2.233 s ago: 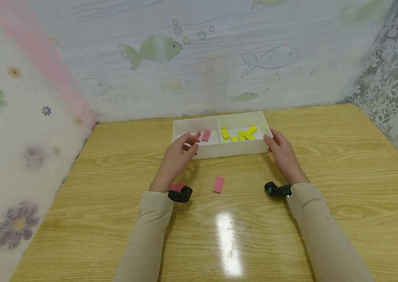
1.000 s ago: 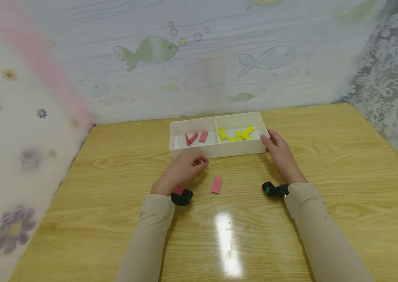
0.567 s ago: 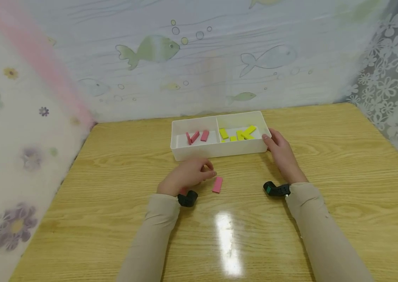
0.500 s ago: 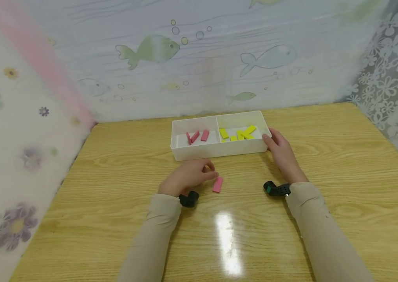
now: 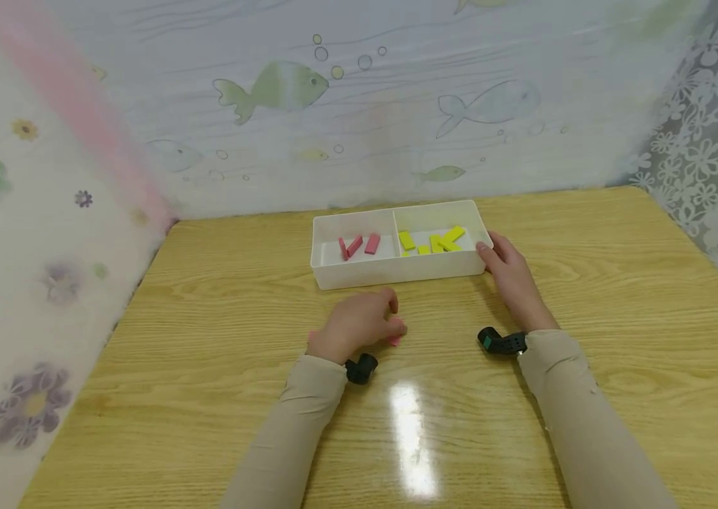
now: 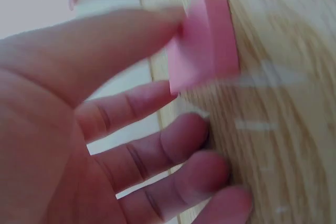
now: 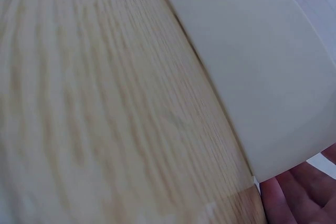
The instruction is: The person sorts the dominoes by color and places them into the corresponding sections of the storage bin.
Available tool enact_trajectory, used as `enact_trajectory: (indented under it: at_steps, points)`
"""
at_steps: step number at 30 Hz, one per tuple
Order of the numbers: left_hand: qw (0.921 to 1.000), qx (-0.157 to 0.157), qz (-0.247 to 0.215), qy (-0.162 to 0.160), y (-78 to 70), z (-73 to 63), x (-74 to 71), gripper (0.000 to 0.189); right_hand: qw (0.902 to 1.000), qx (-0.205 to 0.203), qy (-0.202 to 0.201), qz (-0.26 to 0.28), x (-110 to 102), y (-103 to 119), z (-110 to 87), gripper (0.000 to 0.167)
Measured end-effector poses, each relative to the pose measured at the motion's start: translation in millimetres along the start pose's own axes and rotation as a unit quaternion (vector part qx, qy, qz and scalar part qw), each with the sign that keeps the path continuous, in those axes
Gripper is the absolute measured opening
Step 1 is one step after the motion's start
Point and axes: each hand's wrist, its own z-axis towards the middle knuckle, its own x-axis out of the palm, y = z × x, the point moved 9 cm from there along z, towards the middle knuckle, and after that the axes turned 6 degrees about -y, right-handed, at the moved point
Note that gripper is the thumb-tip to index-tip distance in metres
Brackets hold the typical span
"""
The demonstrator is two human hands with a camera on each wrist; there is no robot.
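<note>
My left hand (image 5: 359, 322) is over the table in front of the white two-part box (image 5: 410, 268). Its thumb and index finger pinch a pink domino-like block (image 6: 199, 45), blurred in the left wrist view; the other fingers curl loosely below. In the head view the fingertips partly cover that block. My right hand (image 5: 513, 279) holds the box's right end, thumb at the front corner and fingers behind the end wall. Pink blocks (image 5: 372, 244) lie in the left compartment, several yellow blocks (image 5: 452, 235) in the right one.
Another pink block (image 5: 312, 336) shows beside the left wrist, mostly hidden. The box stands on a wood-grain table (image 5: 206, 396), near the back wall (image 5: 384, 141) with fish drawings. Each wrist carries a black camera (image 5: 362, 369).
My left hand has come down from the box's left compartment, moved right along the table and reached the pink block, which its thumb and index finger now pinch. The right hand stays at the box.
</note>
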Motion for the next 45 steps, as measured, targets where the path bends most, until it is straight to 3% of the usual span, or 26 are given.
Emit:
enact_trajectory:
  at_steps: [16, 28, 33, 38, 45]
  points:
    - [0.9999, 0.000, 0.014, 0.005, -0.9, 1.4, 0.6, 0.007, 1.0000, -0.001, -0.001, -0.006, 0.2, -0.6, 0.9, 0.066]
    - [0.9976, -0.002, -0.065, 0.026, 10.6, 4.0, 3.7, 0.006, 1.0000, -0.003, 0.001, 0.003, 0.4, -0.9, 0.4, 0.064]
    - [0.9956, 0.011, -0.093, 0.013, 12.8, 5.0, -0.1, 0.005, 0.9999, -0.011, 0.002, 0.012, 0.6, 0.5, 1.2, 0.065]
    - [0.9945, 0.029, -0.100, -0.012, 14.2, 6.3, -6.1, 0.016, 0.9999, -0.009, 0.001, 0.009, 0.4, -1.3, 2.1, 0.065]
    - [0.9889, 0.021, -0.143, -0.036, 17.0, 6.8, -16.8, 0.014, 0.9999, -0.005, -0.003, 0.010, -0.9, -2.7, 2.1, 0.066]
